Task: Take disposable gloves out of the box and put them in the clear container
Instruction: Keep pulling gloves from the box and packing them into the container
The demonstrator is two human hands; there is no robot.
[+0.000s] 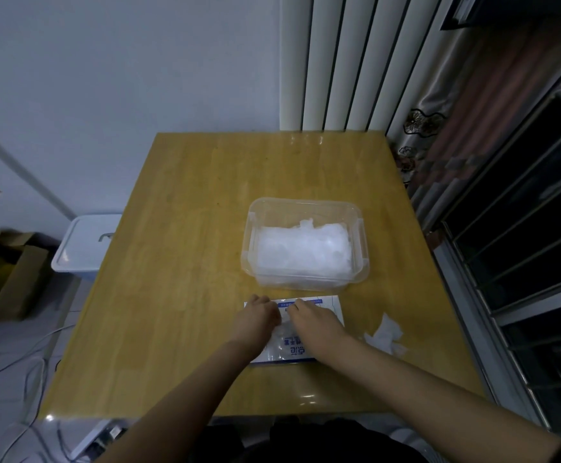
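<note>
A flat white glove box [334, 307] with blue print lies on the wooden table [185, 262] near its front edge. Both hands are on top of it. My left hand [255, 317] rests on the box's left part with fingers curled at its far edge. My right hand [316, 320] lies over the middle of the box, fingers bent down onto thin clear plastic gloves [281, 330] showing between the hands. Whether either hand pinches a glove is hidden. Behind the box stands the clear container [306, 208], holding a heap of translucent gloves [302, 248].
A crumpled white glove or film scrap [384, 335] lies on the table right of the box. A white lidded bin [85, 242] stands on the floor to the left, with cardboard boxes [5, 279] beyond it. Cables run over the floor at the lower left. Curtains hang behind the table.
</note>
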